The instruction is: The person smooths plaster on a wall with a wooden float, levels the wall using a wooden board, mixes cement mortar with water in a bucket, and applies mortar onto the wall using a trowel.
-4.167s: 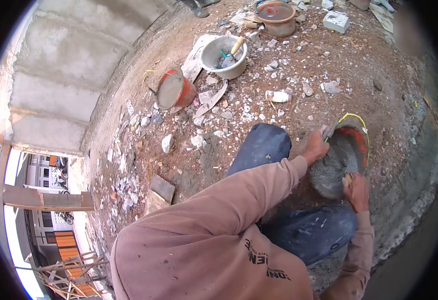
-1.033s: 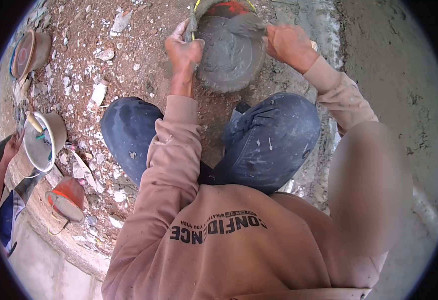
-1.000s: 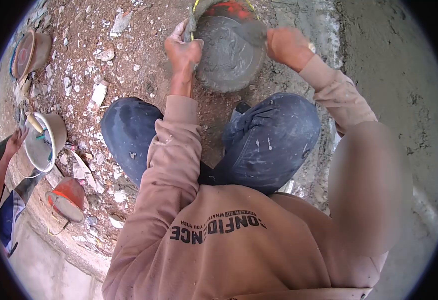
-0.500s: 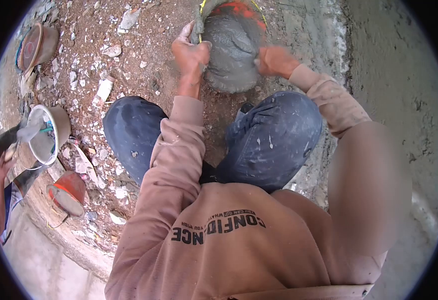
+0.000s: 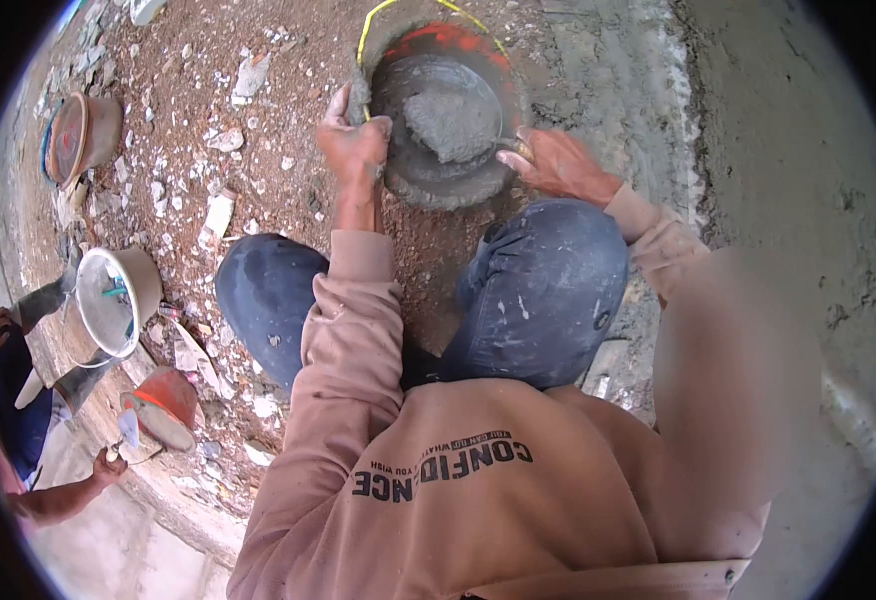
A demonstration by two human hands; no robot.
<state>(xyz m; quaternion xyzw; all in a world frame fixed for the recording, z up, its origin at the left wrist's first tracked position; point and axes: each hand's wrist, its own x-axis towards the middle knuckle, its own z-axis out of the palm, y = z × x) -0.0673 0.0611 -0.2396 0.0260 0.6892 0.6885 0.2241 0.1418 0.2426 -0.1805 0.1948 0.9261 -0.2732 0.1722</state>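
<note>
Between my knees and the top of the view is an orange-red bucket (image 5: 448, 190) caked with grey mortar, with a yellow handle (image 5: 428, 2). My left hand (image 5: 356, 148) is closed around the bucket's left rim. Inside, a lump of wet mortar (image 5: 453, 127) stands out from the darker, smeared interior. At the right rim, my right hand (image 5: 563, 165) is closed around the short handle of what looks like a trowel (image 5: 521, 150). Its blade is hidden, apparently beneath the mortar lump.
Rubble-strewn soil (image 5: 288, 140) lies to the left, a wet mortar surface (image 5: 788, 150) to the right. Several containers stand left: a brown tub (image 5: 101, 130), a white bucket (image 5: 143, 285) and a red bucket (image 5: 180, 395). A co-worker's hand (image 5: 108, 468) holds a small trowel (image 5: 129, 430).
The mortar that filled the bucket's opening now shows as a smaller lump, with inner walls visible. My right hand has shifted slightly down. The co-worker's hand with a trowel has appeared beside the red bucket.
</note>
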